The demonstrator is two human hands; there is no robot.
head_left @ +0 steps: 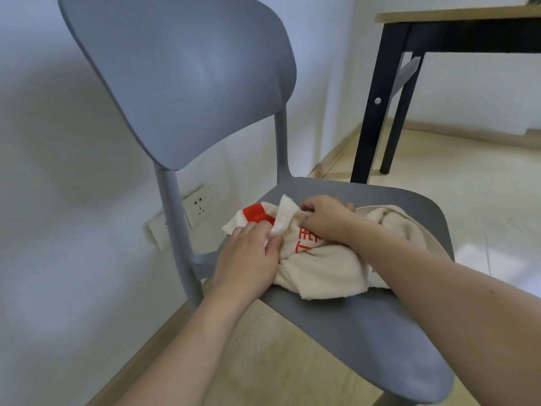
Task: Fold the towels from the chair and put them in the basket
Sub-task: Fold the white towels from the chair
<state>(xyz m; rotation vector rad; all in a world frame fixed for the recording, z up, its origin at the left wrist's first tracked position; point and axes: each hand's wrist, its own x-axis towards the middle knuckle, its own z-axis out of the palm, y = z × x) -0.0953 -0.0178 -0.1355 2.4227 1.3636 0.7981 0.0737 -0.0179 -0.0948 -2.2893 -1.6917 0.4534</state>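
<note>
Gathering: crumpled cream terry towel with red print, on the grey plastic chair seat under both hands.
Left hand: pinching a corner.
Right hand: clutching bunched cloth.
Next: probably lifting, shaking flat; basket unseen.

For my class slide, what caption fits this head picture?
Both hands, left and right, grip a crumpled cream towel on a grey chair.

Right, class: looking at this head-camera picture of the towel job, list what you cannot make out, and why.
- Basket: nowhere in the head view, so its place is unknown.
- Towel count: the cream towels lie bunched on the chair; the number is unclear.
- Red print: creases and the right hand hide it.
- Left hand fingertips: buried in cloth.
- Table: cut off by the frame edge.
</note>
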